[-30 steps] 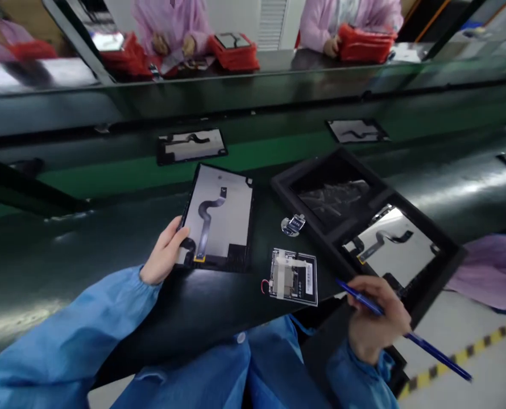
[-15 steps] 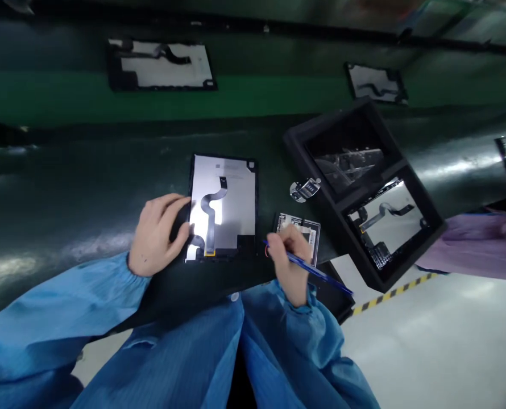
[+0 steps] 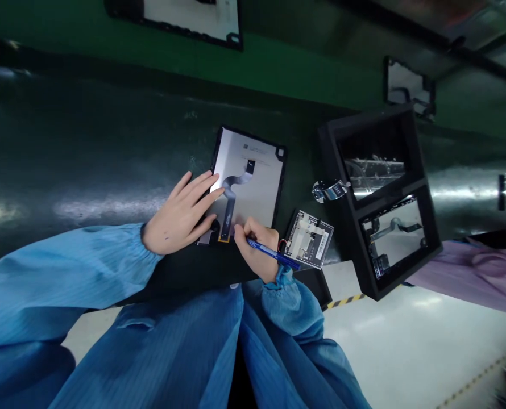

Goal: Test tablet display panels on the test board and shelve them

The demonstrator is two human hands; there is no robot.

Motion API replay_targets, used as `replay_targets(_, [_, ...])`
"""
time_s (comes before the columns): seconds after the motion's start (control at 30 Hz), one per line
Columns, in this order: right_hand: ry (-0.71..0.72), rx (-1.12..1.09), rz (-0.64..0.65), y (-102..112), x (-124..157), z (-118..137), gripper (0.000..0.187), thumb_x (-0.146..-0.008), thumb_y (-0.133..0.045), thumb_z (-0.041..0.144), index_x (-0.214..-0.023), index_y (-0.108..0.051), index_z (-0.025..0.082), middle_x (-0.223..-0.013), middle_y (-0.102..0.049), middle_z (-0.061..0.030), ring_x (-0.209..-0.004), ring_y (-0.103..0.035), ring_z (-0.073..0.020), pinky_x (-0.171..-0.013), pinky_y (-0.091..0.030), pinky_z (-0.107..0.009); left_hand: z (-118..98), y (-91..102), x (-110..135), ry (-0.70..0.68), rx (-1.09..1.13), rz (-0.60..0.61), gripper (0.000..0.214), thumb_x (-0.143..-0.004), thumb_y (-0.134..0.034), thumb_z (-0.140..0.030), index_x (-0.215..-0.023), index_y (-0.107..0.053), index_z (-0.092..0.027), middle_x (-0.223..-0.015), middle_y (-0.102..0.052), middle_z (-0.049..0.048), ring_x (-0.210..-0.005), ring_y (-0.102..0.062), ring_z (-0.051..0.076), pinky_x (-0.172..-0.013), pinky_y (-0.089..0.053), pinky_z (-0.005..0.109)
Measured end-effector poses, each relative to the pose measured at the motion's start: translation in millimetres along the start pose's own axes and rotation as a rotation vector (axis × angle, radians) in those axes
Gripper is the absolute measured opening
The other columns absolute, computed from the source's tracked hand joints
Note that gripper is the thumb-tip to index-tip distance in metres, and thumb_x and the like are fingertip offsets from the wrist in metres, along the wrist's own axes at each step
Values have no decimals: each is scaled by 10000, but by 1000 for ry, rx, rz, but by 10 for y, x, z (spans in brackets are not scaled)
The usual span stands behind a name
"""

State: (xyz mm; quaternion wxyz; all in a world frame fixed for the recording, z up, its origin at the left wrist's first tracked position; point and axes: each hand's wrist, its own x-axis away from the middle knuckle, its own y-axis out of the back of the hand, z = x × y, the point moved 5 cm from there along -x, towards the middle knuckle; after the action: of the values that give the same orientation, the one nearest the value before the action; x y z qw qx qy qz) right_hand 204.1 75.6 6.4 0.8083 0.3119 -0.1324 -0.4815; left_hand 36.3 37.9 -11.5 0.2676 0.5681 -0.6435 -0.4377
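A silver tablet panel (image 3: 253,182) with a black frame and a dark flex cable lies face down on the dark green bench. My left hand (image 3: 182,213) rests flat on its left edge, fingers spread. My right hand (image 3: 257,250) is closed around a blue pen (image 3: 272,254), whose tip sits at the panel's lower edge near the cable's end. A small circuit board (image 3: 309,238) with a red wire lies just right of that hand.
A black two-compartment tray (image 3: 432,233) stands to the right, with a panel in its near compartment. A small metal part (image 3: 330,190) lies beside it. More panels (image 3: 193,17) ride the green belt behind. A purple sleeve (image 3: 475,272) shows at far right.
My right hand has moved left with the pen from the circuit board to the panel's lower edge. My left hand has slid further onto the panel. The view has tilted down.
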Motion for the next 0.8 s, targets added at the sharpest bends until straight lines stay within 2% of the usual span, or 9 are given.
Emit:
replay_targets(0.27, [6,1,-25,-34,11,-17,365,-860,-538,197,-589,-294,209,-515,-261,94,-449,-291,-46,-488,-290,-198,-3,-3,-4,0,8,-3,472,-991,-409,-250,-1440,-443,-110,-1568,-391,211,-1508,-253,318,-1220,-198,562])
replay_targets(0.37, [-88,-106,-125,112,25,-68,377,-873,-589,254,-598,-334,215,-518,-306,96,-450,-323,-48,-467,-297,-192,1,3,-6,12,8,8,474,-991,-408,-254,-1444,-441,-119,-1572,-386,208,-1507,-256,317,-1213,-209,574])
replay_targets(0.43, [-153,-184,-174,272,-28,-77,326,-861,-661,325,-650,-437,217,-548,-423,89,-479,-417,-62,-483,-353,-191,1,8,-7,15,15,7,479,-986,-414,-255,-1444,-446,-115,-1568,-392,209,-1503,-265,320,-1211,-214,575])
replay_targets(0.5, [-143,-212,-188,435,-172,-44,220,-847,-702,361,-762,-561,214,-647,-570,61,-546,-519,-82,-532,-422,-205,-1,11,-8,7,24,-8,486,-981,-423,-258,-1441,-453,-102,-1561,-400,215,-1498,-277,325,-1212,-214,571])
replay_targets(0.57, [-93,-201,-172,535,-395,-19,152,-908,-629,363,-897,-636,212,-763,-661,28,-575,-557,-88,-565,-453,-222,0,3,-5,6,26,-19,489,-979,-425,-263,-1441,-456,-106,-1561,-405,208,-1494,-287,324,-1214,-215,566])
replay_targets(0.6, [-75,-188,-161,546,-521,-30,181,-960,-544,354,-953,-652,210,-802,-683,15,-564,-555,-84,-570,-458,-228,1,-3,-2,9,27,-25,486,-978,-426,-267,-1439,-460,-115,-1561,-408,200,-1493,-292,321,-1213,-217,565])
replay_targets(0.67, [-46,-155,-148,496,-767,-94,223,-990,-473,328,-1008,-660,208,-809,-700,13,-564,-581,-85,-589,-475,-232,-2,-10,7,17,33,-31,484,-972,-435,-274,-1435,-463,-135,-1559,-416,186,-1489,-303,317,-1211,-222,569])
replay_targets(0.73, [-8,-86,-113,378,-958,-166,152,-937,-569,282,-1034,-665,215,-864,-724,16,-666,-652,-103,-690,-517,-248,-11,19,14,31,63,-56,471,-965,-450,-278,-1418,-477,-153,-1535,-453,174,-1469,-345,313,-1206,-239,572])
replay_targets(0.8, [25,-73,-67,277,-1053,-199,185,-860,-667,223,-1045,-670,216,-871,-729,24,-760,-687,-121,-776,-533,-264,-10,111,-3,76,126,-114,430,-960,-470,-278,-1372,-519,-168,-1463,-536,156,-1410,-437,305,-1181,-309,548])
